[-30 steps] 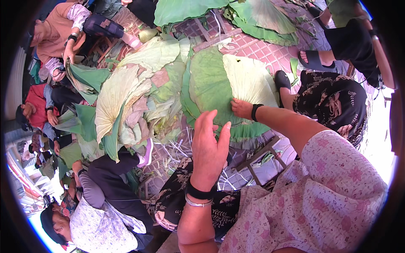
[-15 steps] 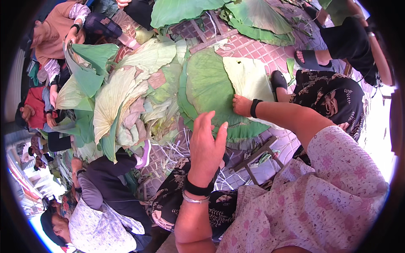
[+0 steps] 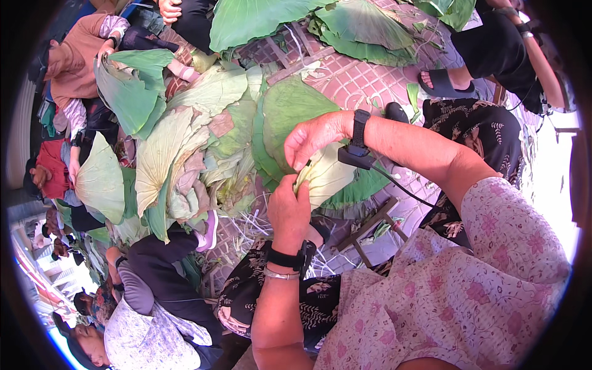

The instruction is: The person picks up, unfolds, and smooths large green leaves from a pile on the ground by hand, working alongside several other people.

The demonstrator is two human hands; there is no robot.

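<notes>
A pale yellow-green lotus leaf [image 3: 328, 178] is gathered between my two hands, its veins fanning out from the pinched end. My left hand [image 3: 290, 208] is closed on that end, thumb up. Just above, my right hand [image 3: 316, 139] bends its fingers down and pinches at the leaf beside the left thumb. A small dark spot shows by the right fingertips; I cannot tell what it is. Beneath both hands lies a stack of round green lotus leaves [image 3: 293, 102], partly covered by my right hand and the pale leaf.
A heap of dried and pale leaves [image 3: 166, 154] lies to the left. More green leaves [image 3: 265, 21] are at the top. A wooden frame [image 3: 370, 231] and white strips [image 3: 237, 231] lie on the red tiled floor. Several people sit along the left; another person's sandalled foot [image 3: 447, 83] is at upper right.
My right hand has brought the pale leaf off the stack's right side toward my left hand. The left hand, open before, has closed on it. At left, a co-worker's leaves have separated.
</notes>
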